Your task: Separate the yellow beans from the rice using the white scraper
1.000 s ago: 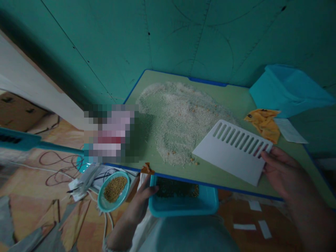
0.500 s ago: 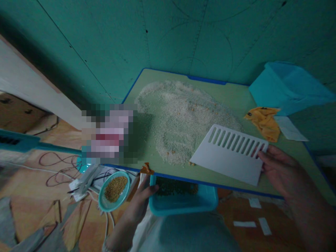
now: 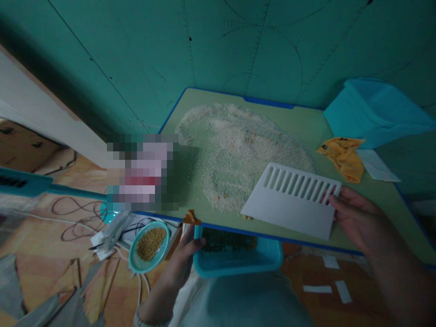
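One slotted white scraper, centre-right of frame, pinched by the right hand, has been shifted leftward; stray beans apparently now within sweep. Teal tub, lower centre, is rim-gripped by the left hand.

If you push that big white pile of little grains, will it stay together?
Probably not: the white grains look loose and already spread thin in places, so they'd likely scatter. The small yellow bits look roundish, so some might roll. Each grain seems tiny, so probably very light.
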{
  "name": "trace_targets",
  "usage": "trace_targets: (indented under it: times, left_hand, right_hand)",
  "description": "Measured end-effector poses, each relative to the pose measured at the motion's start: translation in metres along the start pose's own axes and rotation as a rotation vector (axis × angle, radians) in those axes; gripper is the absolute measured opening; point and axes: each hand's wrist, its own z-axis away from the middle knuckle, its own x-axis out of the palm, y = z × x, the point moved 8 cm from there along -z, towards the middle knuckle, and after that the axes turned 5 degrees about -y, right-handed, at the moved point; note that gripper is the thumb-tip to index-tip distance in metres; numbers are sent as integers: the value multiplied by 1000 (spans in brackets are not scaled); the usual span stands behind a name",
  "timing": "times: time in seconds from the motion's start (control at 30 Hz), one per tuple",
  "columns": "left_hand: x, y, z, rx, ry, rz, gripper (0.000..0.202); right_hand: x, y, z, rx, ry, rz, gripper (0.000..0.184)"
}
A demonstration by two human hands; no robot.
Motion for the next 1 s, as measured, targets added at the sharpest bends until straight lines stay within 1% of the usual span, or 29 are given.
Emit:
trace_targets:
  times: [0.1, 0.2, 0.33, 0.47, 0.53, 0.63, 0.73, 0.83, 0.93, 1.0]
  left_hand:
    - [-1, 0, 0, -7, 7, 16, 60]
    - [-3, 1, -1, 4, 20, 7, 59]
    - [-4, 0, 0, -13, 42, 13, 55]
    - [2, 2, 0, -12, 25, 41, 55]
    - [3, 4, 0, -10, 23, 38, 53]
    - [2, 5, 0, -11, 31, 33, 51]
    - [2, 4, 1, -17, 12, 36, 52]
    - [1, 3, 1, -19, -12, 53, 53]
    - [-1, 7, 2, -2, -13, 45, 53]
    - [-4, 11, 4, 11, -7, 19, 53]
  right_hand:
    - [2, -3, 5, -23, 39, 7, 26]
    - [5, -3, 9, -18, 48, 7, 25]
    - [4, 1, 11, 5, 29, 30, 27]
    - [2, 4, 12, 42, 12, 14, 31]
    - [4, 4, 13, 62, 0, 20, 34]
    - [10, 0, 18, 64, -20, 42, 32]
    - [15, -7, 20, 26, 10, 56, 27]
    - [18, -16, 16, -46, 72, 17, 30]
    - [28, -24, 4, -95, 62, -31, 36]
    - [36, -29, -3, -111, 54, -32, 35]
